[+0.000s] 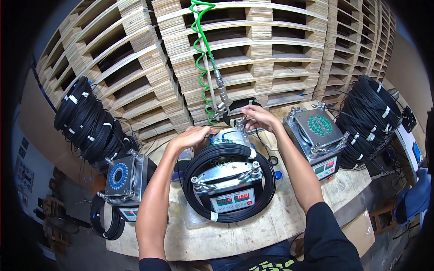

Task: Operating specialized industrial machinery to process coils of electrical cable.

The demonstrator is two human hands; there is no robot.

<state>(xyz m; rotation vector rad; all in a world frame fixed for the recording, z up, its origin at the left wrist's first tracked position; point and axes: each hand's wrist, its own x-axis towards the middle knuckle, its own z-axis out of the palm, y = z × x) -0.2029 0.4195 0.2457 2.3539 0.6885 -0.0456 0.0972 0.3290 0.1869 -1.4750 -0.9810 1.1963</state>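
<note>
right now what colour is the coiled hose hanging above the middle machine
Green, a spiral hose hanging before the pallets, ending in a metal fitting. The head view shows it best.

Cable coil around middle machine; seemingly narrow gaps beside neighbouring machines.

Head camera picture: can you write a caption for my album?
Left hand and right hand reach over a metal machine ringed by a black cable coil.

black cable coil lies flat, ringing middle metal machine; white ties
</note>
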